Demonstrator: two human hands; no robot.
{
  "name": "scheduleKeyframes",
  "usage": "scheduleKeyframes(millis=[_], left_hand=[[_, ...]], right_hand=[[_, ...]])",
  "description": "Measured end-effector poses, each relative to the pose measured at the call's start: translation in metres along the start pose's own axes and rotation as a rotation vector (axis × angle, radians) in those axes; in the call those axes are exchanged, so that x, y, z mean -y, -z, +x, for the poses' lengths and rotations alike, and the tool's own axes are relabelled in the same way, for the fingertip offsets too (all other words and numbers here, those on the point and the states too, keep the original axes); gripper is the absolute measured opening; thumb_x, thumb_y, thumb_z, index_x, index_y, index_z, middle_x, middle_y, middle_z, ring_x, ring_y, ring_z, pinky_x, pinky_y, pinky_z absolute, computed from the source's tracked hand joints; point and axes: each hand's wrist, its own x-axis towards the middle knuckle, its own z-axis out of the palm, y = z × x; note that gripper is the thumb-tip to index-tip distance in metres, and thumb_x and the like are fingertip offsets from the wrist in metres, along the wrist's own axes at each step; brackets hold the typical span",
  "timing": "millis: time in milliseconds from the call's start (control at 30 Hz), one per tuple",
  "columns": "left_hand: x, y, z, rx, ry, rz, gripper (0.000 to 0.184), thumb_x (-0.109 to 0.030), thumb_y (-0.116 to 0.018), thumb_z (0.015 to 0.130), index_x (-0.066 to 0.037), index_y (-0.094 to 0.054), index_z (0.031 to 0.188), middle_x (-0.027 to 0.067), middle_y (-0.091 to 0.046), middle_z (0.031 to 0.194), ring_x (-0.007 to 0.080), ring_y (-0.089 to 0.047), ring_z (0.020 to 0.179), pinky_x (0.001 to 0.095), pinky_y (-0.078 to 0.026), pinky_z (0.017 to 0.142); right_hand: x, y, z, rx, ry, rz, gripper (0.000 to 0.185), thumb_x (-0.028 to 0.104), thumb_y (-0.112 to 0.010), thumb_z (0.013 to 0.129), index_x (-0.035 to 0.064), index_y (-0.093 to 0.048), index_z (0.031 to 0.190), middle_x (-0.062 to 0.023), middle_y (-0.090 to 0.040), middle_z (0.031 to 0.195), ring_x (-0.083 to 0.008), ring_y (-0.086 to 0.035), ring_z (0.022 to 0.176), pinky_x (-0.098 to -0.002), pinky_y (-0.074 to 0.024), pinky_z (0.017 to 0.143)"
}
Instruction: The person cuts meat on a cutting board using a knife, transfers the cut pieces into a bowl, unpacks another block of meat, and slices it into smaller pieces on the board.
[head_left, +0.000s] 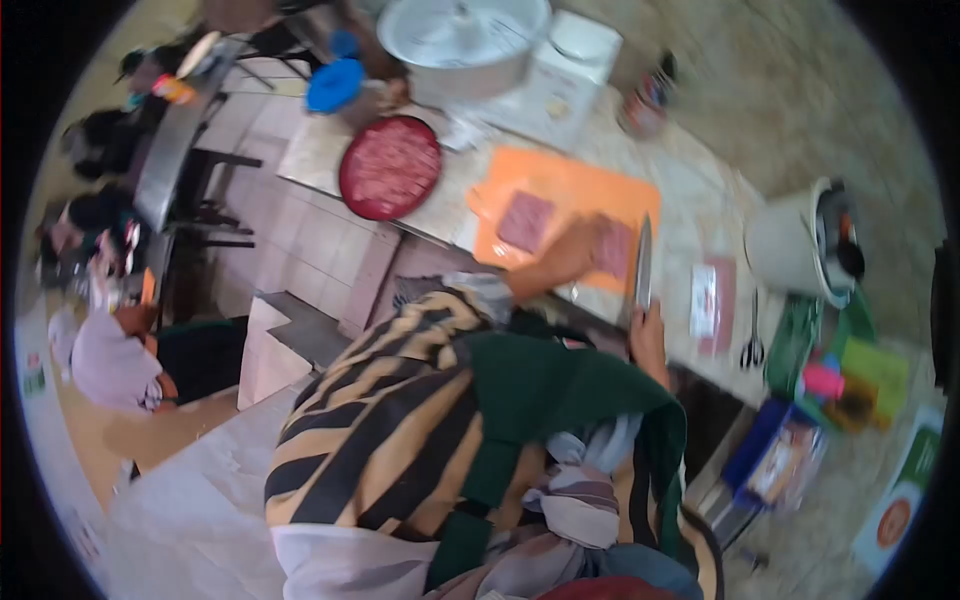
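Observation:
On an orange cutting board [570, 175] lie two flat pink slabs of meat, the left slab [525, 221] and the right slab [611, 250]. My left hand [575, 250] reaches over the board between them, at the edge of the right slab. Its fingers are blurred, so their grip is not clear. In my right hand [649, 340] is the handle of a knife [643, 265], its blade pointing away from me along the board's right edge. A red round tray [370, 200] heaped with pink meat pieces stands left of the board.
Behind the board stand a white scale [570, 90], a large pale basin [460, 65] and a jar [645, 105]. To the right are a packaged meat slab [712, 305], scissors [753, 345], a white bucket [785, 245] and a blue bin [760, 450]. Another person [110, 360] is at far left.

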Motion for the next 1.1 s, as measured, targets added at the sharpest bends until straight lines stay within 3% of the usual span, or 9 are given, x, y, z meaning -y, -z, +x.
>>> scheduleKeyframes(millis=[33, 100, 233, 500, 633, 700, 833, 867, 1100], left_hand=[[0.032, -0.011, -0.005, 0.194, 0.213, 0.012, 0.035, -0.017, -0.064, 0.083, 0.004, -0.057, 0.110, 0.0224, -0.057, 0.118, 0.0402, -0.053, 0.111, 0.0488, -0.041, 0.097], [0.018, 0.023, -0.039, -0.016, -0.073, 0.197, 0.040, -0.015, -0.067, 0.082, 0.003, -0.057, 0.117, 0.0209, -0.055, 0.124, 0.0382, -0.051, 0.117, 0.0465, -0.041, 0.099], [0.009, 0.066, -0.072, -0.039, 0.090, 0.202, 0.043, -0.011, -0.069, 0.079, 0.001, -0.057, 0.119, 0.0186, -0.055, 0.124, 0.0376, -0.050, 0.117, 0.0441, -0.040, 0.101], [0.032, 0.088, -0.115, -0.114, 0.307, 0.451, 0.073, -0.019, -0.074, 0.077, 0.006, -0.037, 0.135, 0.0269, -0.039, 0.138, 0.0440, -0.038, 0.126, 0.0504, -0.031, 0.107], [0.048, 0.081, -0.125, -0.045, 0.272, 0.521, 0.096, -0.043, -0.069, 0.083, 0.009, -0.018, 0.145, 0.0318, -0.024, 0.148, 0.0474, -0.022, 0.138, 0.0540, -0.020, 0.113], [0.052, 0.081, -0.125, -0.024, 0.277, 0.549, 0.101, -0.051, -0.066, 0.084, 0.010, -0.014, 0.146, 0.0321, -0.021, 0.150, 0.0473, -0.019, 0.141, 0.0546, -0.018, 0.114], [0.065, 0.088, -0.116, -0.021, 0.324, 0.609, 0.109, -0.061, -0.061, 0.083, 0.011, -0.011, 0.147, 0.0332, -0.016, 0.152, 0.0464, -0.014, 0.143, 0.0550, -0.015, 0.115], [0.065, 0.089, -0.116, -0.013, 0.349, 0.617, 0.111, -0.062, -0.062, 0.082, 0.012, -0.011, 0.147, 0.0335, -0.015, 0.152, 0.0464, -0.015, 0.143, 0.0548, -0.015, 0.115], [0.043, 0.082, -0.103, -0.015, 0.362, 0.707, 0.103, -0.057, -0.062, 0.084, 0.006, -0.012, 0.149, 0.0312, -0.011, 0.154, 0.0463, -0.010, 0.144, 0.0638, -0.009, 0.112]], right_hand=[[-0.004, 0.005, 0.003, -0.038, 0.035, 0.019, 0.031, 0.024, -0.041, 0.101, -0.0038, -0.043, 0.114, -0.0348, -0.061, 0.086, -0.0508, -0.060, 0.082, -0.0527, -0.0455, 0.070], [-0.025, 0.008, 0.016, -0.052, 0.011, 0.045, 0.030, 0.026, -0.041, 0.102, -0.0022, -0.042, 0.112, -0.0293, -0.059, 0.074, -0.0431, -0.062, 0.066, -0.0489, -0.0466, 0.060], [0.003, 0.049, 0.031, -0.239, -0.028, 0.233, 0.034, 0.033, -0.038, 0.104, 0.0002, -0.043, 0.112, -0.0124, -0.053, 0.058, -0.0217, -0.055, 0.042, -0.0361, -0.0416, 0.041], [0.015, 0.057, 0.075, -0.335, 0.029, 0.290, 0.025, 0.024, -0.044, 0.103, 0.0015, -0.048, 0.111, -0.0121, -0.059, 0.075, -0.0166, -0.055, 0.047, -0.0317, -0.0434, 0.045], [-0.005, 0.027, 0.082, -0.267, 0.019, 0.168, 0.023, 0.022, -0.046, 0.101, 0.0010, -0.053, 0.109, -0.0173, -0.061, 0.081, -0.0282, -0.062, 0.069, -0.0384, -0.0467, 0.062], [-0.008, 0.021, 0.086, -0.260, 0.114, 0.016, 0.023, 0.024, -0.048, 0.101, 0.0032, -0.053, 0.110, -0.0087, -0.056, 0.070, -0.0151, -0.055, 0.056, -0.0306, -0.0423, 0.053], [-0.035, -0.010, 0.088, -0.256, 0.095, 0.020, 0.022, 0.011, -0.046, 0.096, -0.0023, -0.053, 0.112, -0.0208, -0.062, 0.082, -0.0287, -0.060, 0.070, -0.0396, -0.0467, 0.065], [-0.022, -0.013, 0.081, -0.193, -0.003, 0.042, 0.024, 0.010, -0.047, 0.092, -0.0063, -0.052, 0.109, -0.0314, -0.059, 0.100, -0.0454, -0.058, 0.094, -0.0479, -0.0453, 0.081], [-0.002, -0.028, 0.072, -0.117, 0.014, 0.012, 0.020, 0.006, -0.047, 0.091, -0.0052, -0.052, 0.107, -0.0292, -0.056, 0.100, -0.0458, -0.055, 0.097, -0.0496, -0.0435, 0.083]])
